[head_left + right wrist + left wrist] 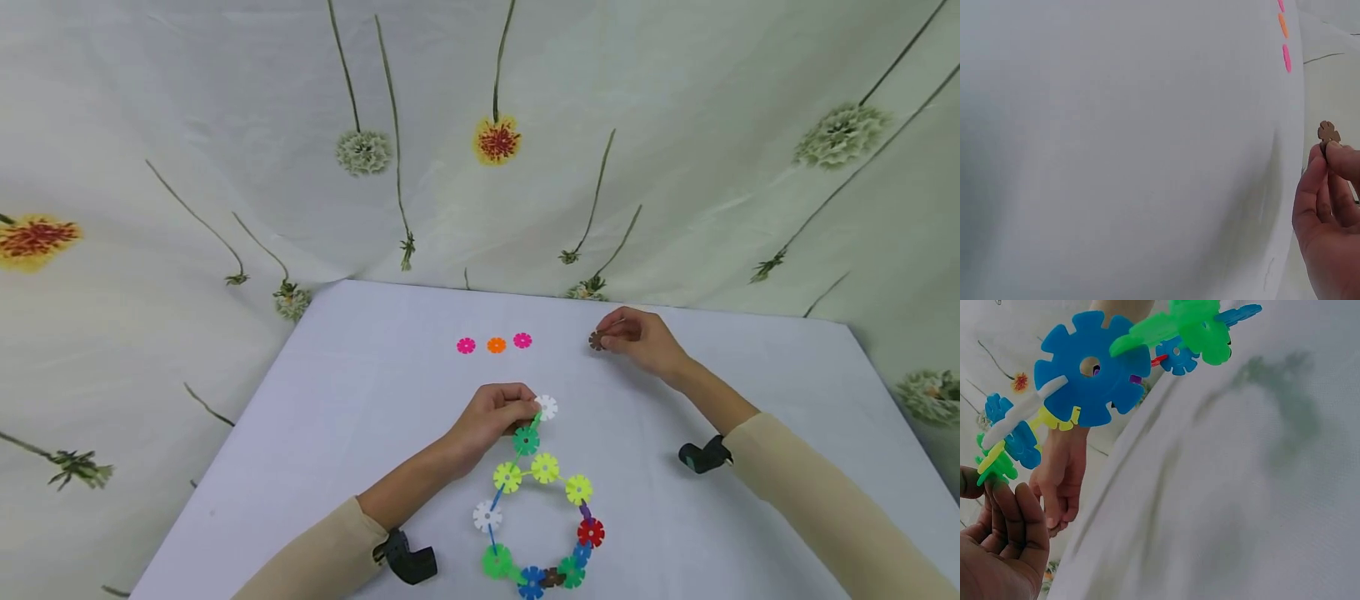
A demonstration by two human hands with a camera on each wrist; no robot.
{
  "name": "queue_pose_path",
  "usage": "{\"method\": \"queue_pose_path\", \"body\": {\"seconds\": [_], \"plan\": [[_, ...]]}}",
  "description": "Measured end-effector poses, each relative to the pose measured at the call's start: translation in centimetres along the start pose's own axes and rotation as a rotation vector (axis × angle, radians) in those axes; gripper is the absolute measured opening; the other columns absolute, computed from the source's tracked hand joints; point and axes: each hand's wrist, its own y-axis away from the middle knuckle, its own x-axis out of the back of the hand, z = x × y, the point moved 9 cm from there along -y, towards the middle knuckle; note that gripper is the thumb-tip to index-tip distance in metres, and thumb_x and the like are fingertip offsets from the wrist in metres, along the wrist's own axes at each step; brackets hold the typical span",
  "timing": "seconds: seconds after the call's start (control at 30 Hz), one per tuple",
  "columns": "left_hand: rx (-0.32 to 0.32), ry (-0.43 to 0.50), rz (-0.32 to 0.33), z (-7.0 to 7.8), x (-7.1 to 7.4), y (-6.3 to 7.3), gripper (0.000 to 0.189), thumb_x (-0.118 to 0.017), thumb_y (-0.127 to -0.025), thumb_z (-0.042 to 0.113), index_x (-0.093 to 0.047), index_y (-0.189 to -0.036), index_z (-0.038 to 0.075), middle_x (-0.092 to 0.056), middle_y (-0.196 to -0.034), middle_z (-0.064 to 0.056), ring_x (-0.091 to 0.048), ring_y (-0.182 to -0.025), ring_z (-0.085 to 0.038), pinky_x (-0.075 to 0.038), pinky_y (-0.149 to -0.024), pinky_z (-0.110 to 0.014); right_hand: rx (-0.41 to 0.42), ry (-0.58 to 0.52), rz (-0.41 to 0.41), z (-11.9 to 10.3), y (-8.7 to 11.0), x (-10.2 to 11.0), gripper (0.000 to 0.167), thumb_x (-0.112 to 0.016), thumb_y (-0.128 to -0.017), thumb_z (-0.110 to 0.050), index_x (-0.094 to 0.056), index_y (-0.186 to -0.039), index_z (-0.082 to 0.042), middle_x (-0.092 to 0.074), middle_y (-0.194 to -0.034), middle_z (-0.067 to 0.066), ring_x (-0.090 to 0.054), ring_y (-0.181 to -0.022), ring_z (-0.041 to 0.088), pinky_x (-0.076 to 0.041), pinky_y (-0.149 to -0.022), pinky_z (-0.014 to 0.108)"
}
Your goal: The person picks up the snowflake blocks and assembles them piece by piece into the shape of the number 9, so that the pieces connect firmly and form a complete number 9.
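My left hand (pixel 495 414) pinches the upper end of a chain of notched plastic discs, beside a white disc (pixel 547 407) and a green disc (pixel 527 441). Below it the chain closes into a ring of yellow, purple, red, blue, brown, green and white discs, with a yellow disc (pixel 545 468) at its top. Seen from the left wrist, a large blue disc (pixel 1091 372) of this chain hangs in front of the hand. Further back on the right, my right hand (pixel 643 342) holds a brown disc (pixel 1327 131) between thumb and fingertips, partly covered by them.
Toward the back of the white-covered table (pixel 360 358), a pink disc (pixel 466 345), an orange disc (pixel 497 345) and a second pink disc (pixel 522 340) lie in a row. A flower-printed cloth (pixel 450 217) hangs behind the table.
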Motion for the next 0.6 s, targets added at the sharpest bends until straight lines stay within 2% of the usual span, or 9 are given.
{"method": "queue_pose_path", "body": {"seconds": [0.2,0.6], "plan": [[-0.008,-0.002,-0.007,0.0,-0.3,-0.3,0.023,-0.062,-0.105,0.024,-0.069,-0.103,0.002,-0.064,-0.081,0.007,-0.059,-0.079,-0.011,-0.053,-0.077,-0.021,0.042,-0.094,-0.098,-0.5,1.5,-1.7,0.023,-0.070,-0.102,-0.005,-0.068,-0.124,0.001,-0.073,-0.117,0.024,-0.072,-0.099,0.008,-0.060,-0.088,0.021],[0.001,0.000,-0.019,-0.1,-0.9,-0.5,0.026,-0.063,-0.105,0.025,-0.069,-0.106,-0.001,-0.064,-0.080,0.008,-0.059,-0.080,-0.012,-0.053,-0.076,-0.020,0.087,-0.194,-0.177,-2.9,4.5,-4.4,0.021,-0.072,-0.100,-0.004,-0.068,-0.120,-0.001,-0.074,-0.112,0.014,-0.075,-0.098,0.012,-0.063,-0.090,0.024]]}}
